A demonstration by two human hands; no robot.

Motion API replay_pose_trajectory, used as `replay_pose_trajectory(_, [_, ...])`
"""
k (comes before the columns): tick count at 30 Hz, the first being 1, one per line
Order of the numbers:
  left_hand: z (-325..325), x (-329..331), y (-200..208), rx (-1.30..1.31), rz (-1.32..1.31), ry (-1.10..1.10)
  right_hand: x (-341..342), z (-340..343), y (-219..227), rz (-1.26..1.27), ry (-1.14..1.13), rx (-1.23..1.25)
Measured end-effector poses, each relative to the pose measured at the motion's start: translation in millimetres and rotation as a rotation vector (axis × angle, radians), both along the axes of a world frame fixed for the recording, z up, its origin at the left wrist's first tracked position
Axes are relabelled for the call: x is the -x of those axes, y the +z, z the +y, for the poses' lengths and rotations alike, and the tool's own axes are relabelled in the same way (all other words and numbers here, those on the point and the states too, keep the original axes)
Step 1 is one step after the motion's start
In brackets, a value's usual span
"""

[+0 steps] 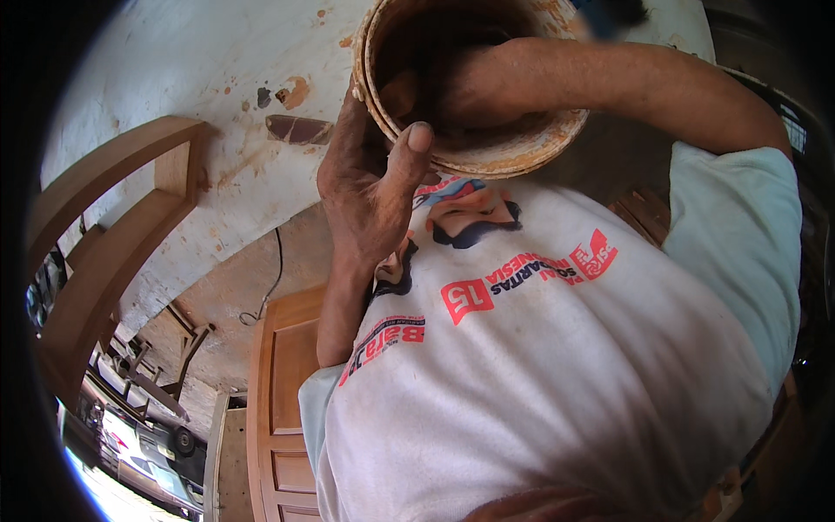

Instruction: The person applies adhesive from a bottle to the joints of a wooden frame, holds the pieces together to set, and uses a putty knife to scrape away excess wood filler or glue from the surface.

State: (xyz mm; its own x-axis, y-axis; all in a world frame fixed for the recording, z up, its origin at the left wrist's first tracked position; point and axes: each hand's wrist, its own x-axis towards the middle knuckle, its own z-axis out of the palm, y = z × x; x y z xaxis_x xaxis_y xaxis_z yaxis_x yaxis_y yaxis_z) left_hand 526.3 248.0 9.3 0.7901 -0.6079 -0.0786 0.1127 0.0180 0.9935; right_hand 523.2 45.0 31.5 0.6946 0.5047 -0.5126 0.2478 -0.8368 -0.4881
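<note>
A round bucket, its rim crusted with dried tan and white material, is tilted with its mouth toward me at the top of the view. My left hand grips it from the left, thumb over the rim and the other fingers mostly hidden behind its wall. From the right, my right hand reaches deep inside the bucket. The dark interior hides those fingers, so whether they hold anything does not show.
On the stained white tabletop lie a small flat purplish-brown piece and, farther left, a wooden frame. Below, a panelled wooden door stands beside my left side. A thin dark cable hangs near the table edge.
</note>
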Motion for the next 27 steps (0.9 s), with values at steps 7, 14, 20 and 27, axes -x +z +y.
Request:
replay_pose_trajectory(7, [-3.7, 4.1, 0.2, 0.025, 0.035, 0.024, 5.9, -15.1, -27.7, -0.026, 0.293, 0.084])
replay_pose_trajectory(14, [-7.1, 7.5, -2.8, 0.071, 0.058, 0.085, -11.4, -10.1, 34.7, 0.16, 0.075, 0.139])
replay_pose_trajectory(20, [0.6, 3.8, 8.0, 0.066, 0.226, -0.002, -14.8, -38.9, 52.4, -0.078, 0.004, 0.023])
replay_pose_trajectory(27, [1.5, 3.4, 0.6, -0.008, -0.069, 0.068, -23.5, -64.0, 51.0, -0.462, 0.282, 0.004])
